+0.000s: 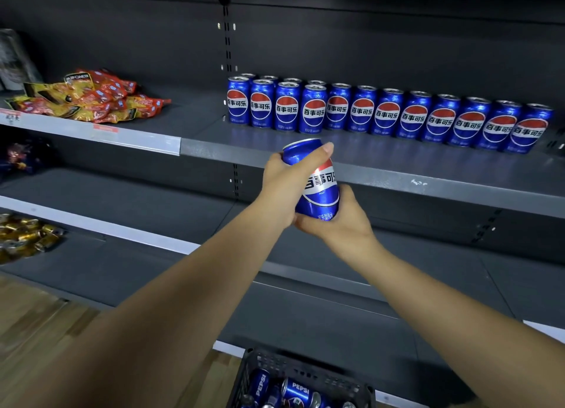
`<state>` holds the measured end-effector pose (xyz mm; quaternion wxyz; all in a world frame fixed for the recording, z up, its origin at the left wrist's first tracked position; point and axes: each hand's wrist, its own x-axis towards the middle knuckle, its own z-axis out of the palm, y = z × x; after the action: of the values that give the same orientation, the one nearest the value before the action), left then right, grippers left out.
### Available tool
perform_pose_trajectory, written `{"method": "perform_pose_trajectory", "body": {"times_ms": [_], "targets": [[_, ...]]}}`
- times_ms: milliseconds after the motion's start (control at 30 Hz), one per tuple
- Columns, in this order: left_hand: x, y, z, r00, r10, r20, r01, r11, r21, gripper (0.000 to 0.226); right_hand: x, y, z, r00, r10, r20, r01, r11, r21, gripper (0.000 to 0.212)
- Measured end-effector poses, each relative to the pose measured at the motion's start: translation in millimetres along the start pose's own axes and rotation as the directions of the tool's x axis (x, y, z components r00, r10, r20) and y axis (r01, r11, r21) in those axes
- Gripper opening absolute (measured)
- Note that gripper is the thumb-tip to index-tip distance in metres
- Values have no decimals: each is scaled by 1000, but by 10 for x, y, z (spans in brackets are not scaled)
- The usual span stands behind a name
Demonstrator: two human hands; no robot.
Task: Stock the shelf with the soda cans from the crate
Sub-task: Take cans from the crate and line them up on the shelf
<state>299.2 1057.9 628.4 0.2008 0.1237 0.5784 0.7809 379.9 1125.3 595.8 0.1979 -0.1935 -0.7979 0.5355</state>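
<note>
Together left hand (281, 182) and right hand (344, 224) grip one soda can (321, 192)

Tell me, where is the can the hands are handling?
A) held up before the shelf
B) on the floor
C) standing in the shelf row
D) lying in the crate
A: the left hand and the right hand both grip the can in front of the shelf.

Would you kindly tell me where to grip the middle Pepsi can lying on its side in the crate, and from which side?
Probably round the middle of the can, fingers across its barrel, coming down from above. It lies on its side in the open-topped crate, whose walls and neighbouring cans crowd its ends.
</note>
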Motion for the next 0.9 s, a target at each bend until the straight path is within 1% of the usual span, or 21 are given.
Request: {"method": "perform_pose_trajectory", "body": {"times_ms": [100, 167, 233, 300, 367, 433, 467, 533, 600, 700, 767, 833, 900], "targets": [[43, 42, -127, 994, 25, 108, -22, 999, -36, 29, -4, -69, -129, 994, 17, 110, -17, 1000, 4, 50], [73, 39, -200, 985, 46, 165, -33, 996, -82, 23, 10, -77, -152, 986, 28, 163, -21, 999, -49, 50], [98, 8, -243, 978, 64, 198, -43, 993, -109, 25, 19, -57, -96, 984, 30, 178, -12, 995, -102, 54], [121, -31, -258, 968, 79, 237, -55, 992, -110, 32, 46, -31, -28, 987, 24, 159, -9, 996, -94, 60], [155, -46, -269, 956, 86, 280, -62, 994, -93, 33, 98, -17, -6, 990, 21, 141, -11, 998, -68, 54], [198, -28, -278, 942, 90, 322, -78, 996, -49, 36, 139, -1, -11, 992, 8, 129, -2, 999, -47, 47], [221, -10, -273, 934, 88, 346, -93, 996, -1, 40, 152, 14, -10, 993, -5, 115, 11, 999, -45, 47], [277, 33, -252, 918, 75, 390, -137, 982, 132, 48, 177, 51, 5, 998, -21, 60, 24, 999, -49, 53], [342, 82, -215, 908, 62, 415, -160, 965, 205, 47, 225, 80, 1, 999, -37, 3, 37, 998, -53, 58], [461, 136, -147, 923, 41, 382, -124, 973, 196, 45, 340, 79, -67, 997, -72, -32, 69, 993, -98, 61], [572, 148, -101, 957, 51, 285, -109, 976, 190, 34, 438, 43, -133, 994, -101, -51, 94, 988, -125, 61], [690, 129, -75, 985, 82, 150, -119, 959, 258, 21, 550, 1, -201, 989, -122, -78, 108, 982, -157, 61], [821, 74, -57, 990, 131, 54, -142, 923, 356, 14, 666, -35, -271, 984, -140, -107, 117, 974, -193, 63]]}}
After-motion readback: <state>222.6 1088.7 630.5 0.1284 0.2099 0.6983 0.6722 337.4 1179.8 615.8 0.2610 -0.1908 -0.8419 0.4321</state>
